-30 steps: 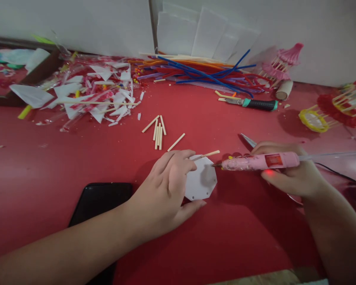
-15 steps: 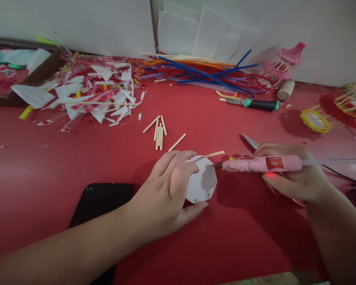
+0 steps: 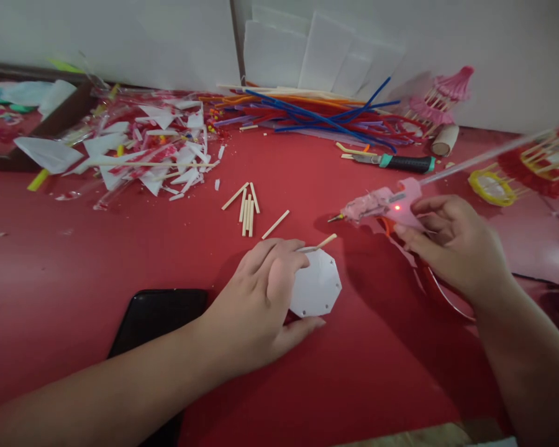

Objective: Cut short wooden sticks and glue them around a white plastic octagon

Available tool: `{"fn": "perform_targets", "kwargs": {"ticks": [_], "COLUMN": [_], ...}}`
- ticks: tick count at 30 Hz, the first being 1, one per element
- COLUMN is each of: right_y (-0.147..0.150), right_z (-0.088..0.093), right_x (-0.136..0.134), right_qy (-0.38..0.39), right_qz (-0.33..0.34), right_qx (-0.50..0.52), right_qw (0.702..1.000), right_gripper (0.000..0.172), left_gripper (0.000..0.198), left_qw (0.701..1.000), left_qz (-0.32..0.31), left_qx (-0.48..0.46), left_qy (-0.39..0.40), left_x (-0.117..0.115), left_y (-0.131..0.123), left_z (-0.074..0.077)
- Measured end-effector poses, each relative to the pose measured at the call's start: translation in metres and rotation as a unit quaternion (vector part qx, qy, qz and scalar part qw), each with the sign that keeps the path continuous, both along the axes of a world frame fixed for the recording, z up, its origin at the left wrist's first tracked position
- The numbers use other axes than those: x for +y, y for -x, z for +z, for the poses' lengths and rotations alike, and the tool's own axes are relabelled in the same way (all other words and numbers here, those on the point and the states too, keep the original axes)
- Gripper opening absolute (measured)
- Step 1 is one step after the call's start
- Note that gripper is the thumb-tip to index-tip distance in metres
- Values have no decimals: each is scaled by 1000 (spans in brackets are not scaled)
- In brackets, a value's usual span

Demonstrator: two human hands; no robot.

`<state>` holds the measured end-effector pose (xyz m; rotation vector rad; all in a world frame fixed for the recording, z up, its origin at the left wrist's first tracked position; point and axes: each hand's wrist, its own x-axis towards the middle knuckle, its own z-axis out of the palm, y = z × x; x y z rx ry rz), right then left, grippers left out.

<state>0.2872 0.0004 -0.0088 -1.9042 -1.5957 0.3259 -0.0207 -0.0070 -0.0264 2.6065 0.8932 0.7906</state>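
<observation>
My left hand (image 3: 272,292) is closed around the edge of a white octagonal piece (image 3: 317,288) with small dark dots near its corners, its thumb at the near edge. A short wooden stick (image 3: 327,241) juts out at the far edge of that piece, close to my fingertips. My right hand (image 3: 461,248) grips a pink glue gun (image 3: 386,205) by its handle; a red light glows on its side and a clear glue stick (image 3: 484,152) sticks out behind. Its metal nozzle points left, above and apart from the octagon.
Several cut sticks (image 3: 246,214) lie beyond my left hand. A black phone (image 3: 163,316) is by my left forearm. A utility knife (image 3: 407,163), pipe cleaners (image 3: 326,115) and paper scraps (image 3: 116,143) lie farther back. Small pink (image 3: 442,96) and red-yellow models (image 3: 494,186) stand at right.
The glue gun's nozzle has lifted off from the octagon, moving up and away, and the gun has turned in my right hand. My left hand and the octagon have stayed nearly still.
</observation>
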Motion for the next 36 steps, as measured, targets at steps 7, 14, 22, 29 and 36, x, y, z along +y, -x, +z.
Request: {"fn": "perform_targets", "kwargs": {"ticks": [7, 14, 22, 29, 36], "right_y": [0, -6, -1, 50, 85], "right_z": [-7, -17, -10, 15, 13], "right_x": [11, 24, 20, -20, -31], "right_qy": [-13, -9, -117, -95, -60], "right_qz": [-47, -15, 18, 120, 273], "right_qx": [9, -73, -160, 174, 348], "right_qw": [999, 997, 980, 973, 895], "right_gripper": [37, 30, 19, 17, 18], "left_gripper": [49, 11, 14, 12, 14], "left_qw": [994, 970, 959, 990, 997], "left_qz": [103, 179, 230, 135, 9], "left_qx": [35, 156, 160, 25, -26], "left_qy": [23, -47, -46, -37, 65], "left_x": [10, 49, 69, 43, 2], "left_y": [5, 19, 8, 7, -16], "left_z": [15, 24, 11, 39, 48]}}
